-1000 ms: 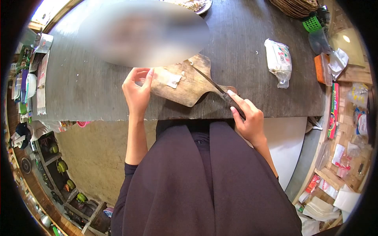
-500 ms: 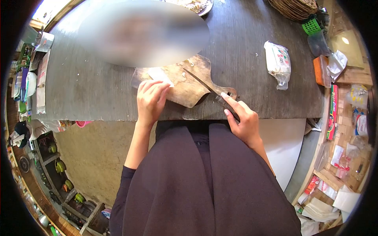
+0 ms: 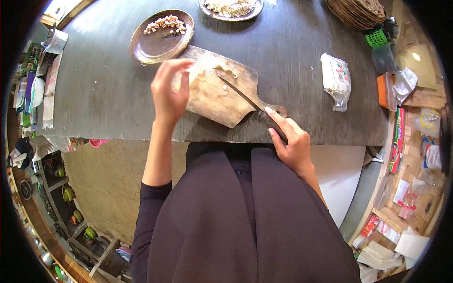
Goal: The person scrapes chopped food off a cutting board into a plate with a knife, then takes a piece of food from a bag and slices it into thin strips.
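Note:
My left hand point(image 3: 170, 92) is raised over the left end of a wooden cutting board point(image 3: 217, 106), fingers curled toward the thumb. A patch of white shows between thumb and fingers; most of it is hidden, and I cannot make out what it is. In my right hand point(image 3: 292, 144) is the dark handle of a knife point(image 3: 243, 96), with the index finger stretched along it. The blade points up and left across the board, its tip near some small pale scraps point(image 3: 225, 70). Beyond the board, a brown plate point(image 3: 155, 51) holds small chopped pinkish-white pieces point(image 3: 165, 23).
A second plate point(image 3: 231, 19) with pale shreds stands at the back. On the right lies a white plastic packet point(image 3: 335, 78). Further right are a wicker basket point(image 3: 361, 12), a green perforated container point(image 3: 376, 38) and an orange box point(image 3: 386, 92). Utensils line the left edge.
My left hand has lifted and moved up and left from the board's near-left part. The white block there no longer shows in its former place. My right hand and the knife stay nearly still.

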Tool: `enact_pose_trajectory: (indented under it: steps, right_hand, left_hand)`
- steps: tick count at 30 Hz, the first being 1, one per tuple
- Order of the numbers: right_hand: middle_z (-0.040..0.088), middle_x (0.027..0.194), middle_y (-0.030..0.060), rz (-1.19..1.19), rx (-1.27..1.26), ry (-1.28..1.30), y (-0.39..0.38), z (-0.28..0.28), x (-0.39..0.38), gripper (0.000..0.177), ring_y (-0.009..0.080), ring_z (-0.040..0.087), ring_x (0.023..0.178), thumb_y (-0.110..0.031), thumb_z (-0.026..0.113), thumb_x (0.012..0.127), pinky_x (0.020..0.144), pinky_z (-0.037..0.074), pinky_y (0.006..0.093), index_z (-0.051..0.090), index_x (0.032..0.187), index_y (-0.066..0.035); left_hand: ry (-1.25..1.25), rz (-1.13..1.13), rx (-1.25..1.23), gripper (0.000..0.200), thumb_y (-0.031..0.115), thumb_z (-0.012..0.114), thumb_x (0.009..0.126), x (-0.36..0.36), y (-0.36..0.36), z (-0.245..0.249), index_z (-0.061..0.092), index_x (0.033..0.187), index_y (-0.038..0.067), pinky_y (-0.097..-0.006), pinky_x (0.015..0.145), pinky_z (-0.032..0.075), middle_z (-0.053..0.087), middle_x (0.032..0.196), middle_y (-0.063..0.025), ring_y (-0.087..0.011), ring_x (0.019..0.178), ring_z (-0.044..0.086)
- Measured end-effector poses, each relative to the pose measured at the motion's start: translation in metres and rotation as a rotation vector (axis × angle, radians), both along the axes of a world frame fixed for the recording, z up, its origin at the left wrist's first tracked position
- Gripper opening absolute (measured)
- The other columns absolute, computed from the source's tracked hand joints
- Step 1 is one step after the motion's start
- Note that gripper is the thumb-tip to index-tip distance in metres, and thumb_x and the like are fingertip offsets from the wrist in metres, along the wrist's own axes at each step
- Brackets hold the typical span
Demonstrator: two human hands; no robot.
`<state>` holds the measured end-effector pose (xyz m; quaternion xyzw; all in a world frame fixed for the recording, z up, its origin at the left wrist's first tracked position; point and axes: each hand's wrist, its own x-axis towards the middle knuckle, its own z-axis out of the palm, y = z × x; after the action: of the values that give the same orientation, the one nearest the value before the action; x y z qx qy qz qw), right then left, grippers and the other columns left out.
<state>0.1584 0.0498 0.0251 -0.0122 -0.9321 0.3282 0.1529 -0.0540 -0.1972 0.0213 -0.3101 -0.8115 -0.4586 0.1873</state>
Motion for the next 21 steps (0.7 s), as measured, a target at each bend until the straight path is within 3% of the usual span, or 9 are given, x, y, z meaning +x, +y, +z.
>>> enact_pose_trajectory:
  steps: [2,5,9,11,14,16,21]
  right_hand:
    - [0.069,0.089,0.0108,0.000,-0.011,0.024,-0.001,0.001,-0.002,0.052,0.0287,0.065,0.066,-0.014,0.073,0.092,0.062,0.055,0.0384,0.066,0.143,-0.021]
    - [0.069,0.090,0.0115,-0.003,-0.005,0.036,-0.001,-0.002,-0.001,0.052,0.0289,0.065,0.066,-0.013,0.073,0.092,0.062,0.054,0.0385,0.066,0.143,-0.020]
    - [0.068,0.089,0.0115,-0.034,-0.033,-0.017,0.001,0.000,0.004,0.052,0.0282,0.065,0.066,-0.013,0.072,0.092,0.062,0.054,0.0382,0.066,0.143,-0.020]
    - [0.068,0.088,0.0113,-0.047,-0.038,-0.024,0.001,0.000,0.005,0.051,0.0280,0.064,0.066,-0.013,0.072,0.092,0.062,0.053,0.0381,0.066,0.143,-0.020]
    - [0.069,0.089,0.0110,-0.076,-0.046,-0.079,0.000,0.001,0.006,0.051,0.0279,0.065,0.067,-0.012,0.072,0.092,0.062,0.054,0.0381,0.066,0.142,-0.019]
    - [0.072,0.095,0.0118,-0.062,-0.063,-0.042,-0.001,-0.001,0.004,0.050,0.0292,0.069,0.072,-0.012,0.072,0.092,0.066,0.055,0.0380,0.067,0.142,-0.019]
    - [0.074,0.103,0.0133,-0.041,-0.060,-0.021,-0.005,0.000,-0.002,0.050,0.0317,0.072,0.080,-0.012,0.072,0.093,0.071,0.058,0.0384,0.067,0.141,-0.019]
  left_hand:
    - [-0.131,-0.009,0.173,0.023,-0.008,0.067,0.089,-0.009,0.004,0.014,0.071,0.110,0.002,-0.0302,0.082,0.056,0.074,0.105,-0.0088,-0.0161,0.094,0.072]
    - [-0.161,-0.057,0.319,0.022,-0.008,0.069,0.090,-0.005,0.017,0.032,0.070,0.110,0.000,-0.0282,0.084,0.058,0.073,0.106,-0.0077,-0.0136,0.094,0.072]
    - [-0.388,0.094,0.519,0.019,-0.008,0.069,0.091,0.004,0.008,-0.007,0.068,0.108,-0.001,-0.0277,0.084,0.059,0.072,0.104,-0.0078,-0.0115,0.093,0.071]
    - [-0.321,0.219,0.285,0.019,-0.003,0.074,0.089,0.018,0.002,-0.031,0.068,0.107,0.001,-0.0244,0.072,0.057,0.069,0.090,-0.0046,-0.0090,0.082,0.068]
    - [-0.439,0.286,0.082,0.021,0.000,0.075,0.087,0.044,-0.009,-0.044,0.069,0.106,0.004,-0.0270,0.068,0.053,0.069,0.083,-0.0047,-0.0114,0.076,0.066]
    - [-0.230,0.351,-0.144,0.022,0.001,0.075,0.085,0.050,-0.016,-0.048,0.071,0.107,0.007,-0.0307,0.069,0.051,0.069,0.080,-0.0053,-0.0156,0.075,0.064]
    - [-0.374,0.318,0.005,0.025,0.004,0.076,0.084,0.061,-0.015,-0.049,0.071,0.108,0.009,-0.0323,0.073,0.049,0.072,0.081,-0.0055,-0.0181,0.077,0.065]
